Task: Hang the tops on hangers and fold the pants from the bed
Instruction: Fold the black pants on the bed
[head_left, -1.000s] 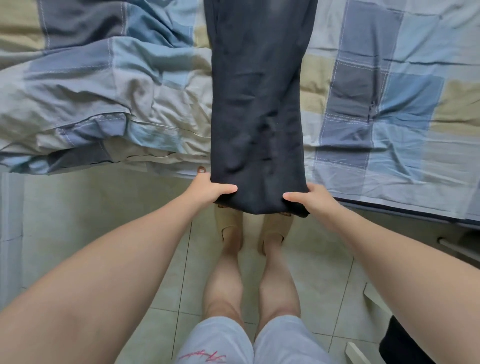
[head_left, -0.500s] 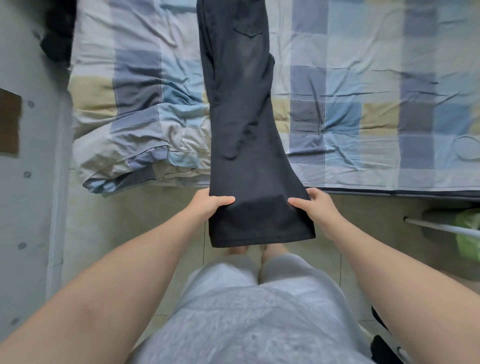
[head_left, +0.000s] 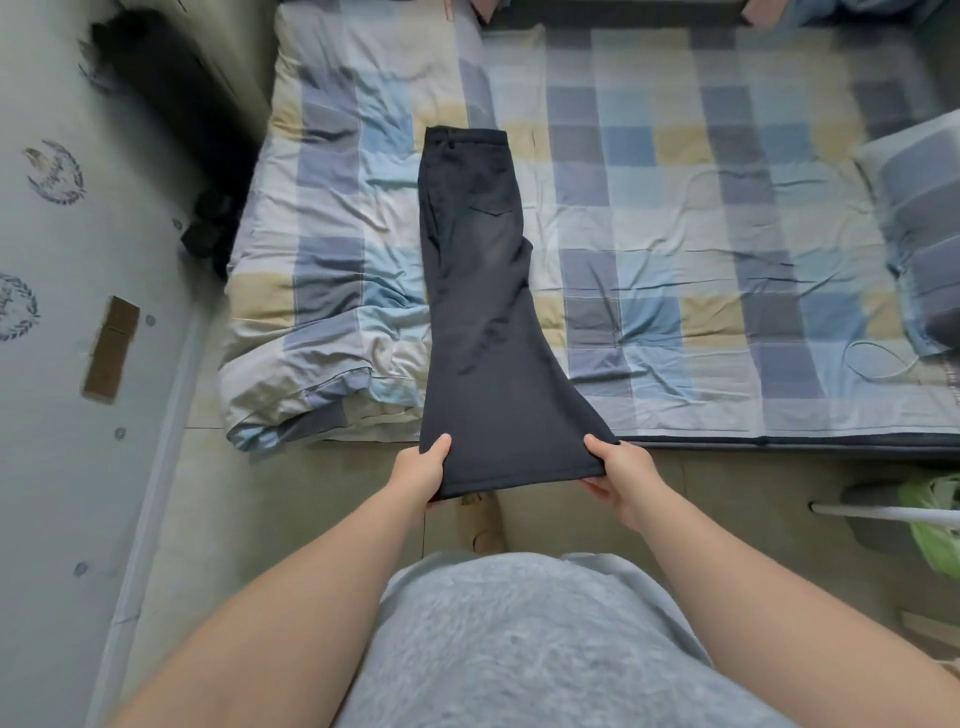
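Note:
Dark flared pants (head_left: 483, 312), folded lengthwise leg on leg, lie stretched across the checked bed (head_left: 701, 234), waistband at the far end with a back pocket showing. The hem end hangs off the bed's near edge, lifted above the floor. My left hand (head_left: 418, 467) grips the hem's left corner, thumb on top. My right hand (head_left: 618, 467) grips the right corner the same way. No tops or hangers are in sight.
A rumpled checked duvet (head_left: 322, 322) is bunched at the bed's left end. A pillow (head_left: 919, 228) and a white cable (head_left: 878, 358) lie at the right. A dark bag (head_left: 171, 104) leans by the wall. A green bag (head_left: 935, 519) and white pole (head_left: 883, 509) stand on the floor at right.
The view has pulled back and up, so the whole length of the pants now shows. Both hands have lifted the hem end higher off the bed's edge while keeping their grip.

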